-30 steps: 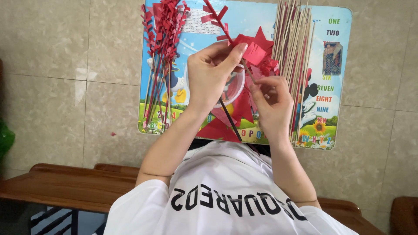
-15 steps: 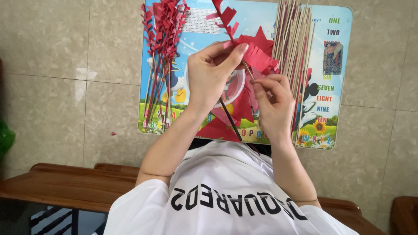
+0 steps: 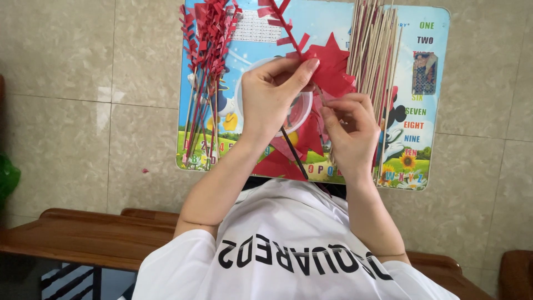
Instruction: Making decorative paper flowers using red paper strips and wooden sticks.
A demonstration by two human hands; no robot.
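Head view: the left hand point(image 3: 275, 94) pinches a red paper strip point(image 3: 288, 30) wound on a dark stick point(image 3: 294, 158); the right hand point(image 3: 350, 130) grips the same stick just beside it, above a round clear tub point(image 3: 297, 114) whose contents are hidden, on a picture mat point(image 3: 427, 166).

Paper strip point(image 3: 286, 25) w/ cut fringes: red. Star-shaped paper pieces point(image 3: 333, 66): same red, more red scraps lower down. Finished stems bundle point(image 3: 205, 66): red fringes on top, thin green/brown sticks below. Bare sticks pile point(image 3: 372, 50): pale tan, a few reddish. Thin stick point(image 3: 294, 155) under the hands: black. Round tub point(image 3: 297, 114): clear/whitish w/ pink tint. Small bench point(image 3: 427, 144): bright cartoon print, sky blue top, green grass, sunflowers, multicolour letters. Floor point(image 3: 83, 111): beige speckled tiles. Shirt point(image 3: 288, 261): white w/ black lettering. Wood furniture point(image 3: 83, 233): brown.
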